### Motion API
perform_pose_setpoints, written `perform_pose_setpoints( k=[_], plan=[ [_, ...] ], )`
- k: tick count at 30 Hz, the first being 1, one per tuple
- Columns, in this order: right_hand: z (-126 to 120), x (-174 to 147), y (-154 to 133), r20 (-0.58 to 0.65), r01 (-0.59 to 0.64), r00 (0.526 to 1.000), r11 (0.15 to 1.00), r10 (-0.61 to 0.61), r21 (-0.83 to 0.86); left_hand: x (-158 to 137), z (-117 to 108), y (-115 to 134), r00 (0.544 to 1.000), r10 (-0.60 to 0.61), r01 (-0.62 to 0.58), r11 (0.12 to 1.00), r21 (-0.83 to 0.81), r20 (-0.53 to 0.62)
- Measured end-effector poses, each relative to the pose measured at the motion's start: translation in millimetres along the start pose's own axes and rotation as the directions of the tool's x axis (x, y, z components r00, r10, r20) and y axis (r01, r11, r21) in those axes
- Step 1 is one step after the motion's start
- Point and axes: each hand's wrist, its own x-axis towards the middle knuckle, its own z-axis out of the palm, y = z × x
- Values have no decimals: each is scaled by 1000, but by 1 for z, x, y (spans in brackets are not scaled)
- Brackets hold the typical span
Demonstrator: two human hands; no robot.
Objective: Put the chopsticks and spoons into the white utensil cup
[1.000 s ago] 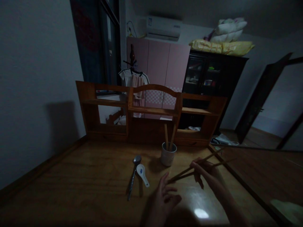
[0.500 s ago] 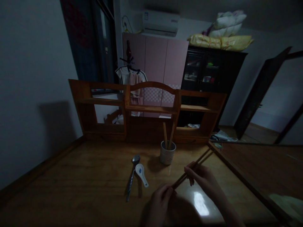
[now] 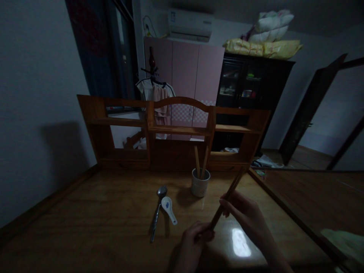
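A pair of wooden chopsticks (image 3: 233,185) slants up and away to the right, raised over the wooden desk. My left hand (image 3: 195,237) is closed round their near end. Higher up the sticks, my right hand (image 3: 243,208) pinches them between thumb and fingers. Just beyond my hands a white cup (image 3: 200,186) stands upright, with more chopsticks (image 3: 197,161) leaning in it. To the left of my hands lie a metal spoon (image 3: 157,214) and a white ceramic spoon (image 3: 169,211) with a blue mark, side by side.
A wooden shelf unit (image 3: 179,131) rises along the back of the desk (image 3: 119,212). The wall (image 3: 36,106) closes off the left side. A raised wooden edge (image 3: 284,206) borders the right. Light glares off the desk near my right hand.
The chopsticks have swung to a steeper angle, and their far ends have drawn closer together. Both hands still hold them. The spoons and cup stay in place; the view has shifted slightly.
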Motion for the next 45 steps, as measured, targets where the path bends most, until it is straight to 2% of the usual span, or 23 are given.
perform_pose_setpoints(
  k=[8,15,22,28,33,37,45],
  plan=[
    [-1,-5,-11,-4,18,1000,999,-18,-37,2,-1,-6,996,-88,88,996,-9,13],
    [-1,-4,-17,-18,31,999,999,-32,-42,-1,1,4,999,-33,33,996,79,0],
    [-3,-3,-10,-69,27,997,998,-32,-61,0,4,3,999,-19,19,999,-32,26],
    [-7,0,-4,-116,25,993,997,-34,-72,3,4,-10,996,-70,67,996,-64,-47],
    [-10,2,0,-106,12,994,997,-21,-80,5,3,-9,993,-106,106,994,0,-53],
    [-10,2,2,-110,4,994,995,-15,-95,3,3,-5,994,-88,91,995,40,-64],
    [-9,1,7,-156,-12,988,997,-1,-77,3,2,-14,996,-75,76,997,22,-45]
  ],
)
